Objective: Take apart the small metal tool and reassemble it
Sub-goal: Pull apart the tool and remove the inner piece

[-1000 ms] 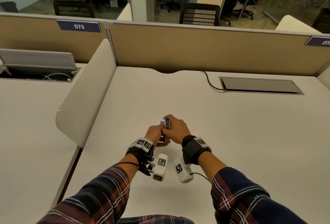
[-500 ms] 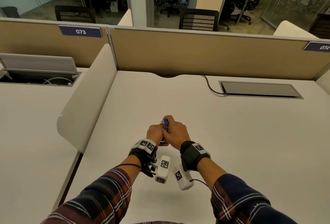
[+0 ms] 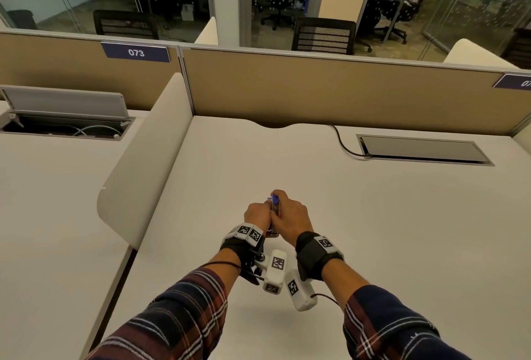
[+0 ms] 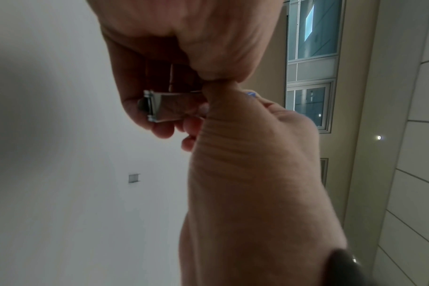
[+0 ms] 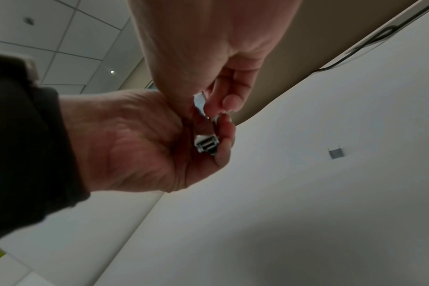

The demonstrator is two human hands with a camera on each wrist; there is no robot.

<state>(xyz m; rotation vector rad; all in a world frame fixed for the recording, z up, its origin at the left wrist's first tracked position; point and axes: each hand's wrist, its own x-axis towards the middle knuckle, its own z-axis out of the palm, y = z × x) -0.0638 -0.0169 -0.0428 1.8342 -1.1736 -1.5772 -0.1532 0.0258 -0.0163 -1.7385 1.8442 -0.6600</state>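
I hold the small metal tool upright between both hands, a little above the white desk. My left hand curls its fingers around the tool's silver lower end, which also shows in the left wrist view. My right hand pinches the upper part, where a blue piece sticks out at the top. A small loose U-shaped metal piece lies on the desk in front of the hands, and the left wrist view shows this piece too. The hands hide the tool's middle.
A tan partition closes the back of the desk and a cream divider stands on the left. A black cable runs to a closed cable hatch at back right. The neighbouring desk has an open hatch.
Both hands stay together on the tool at the same spot. Only the head view has shifted slightly.
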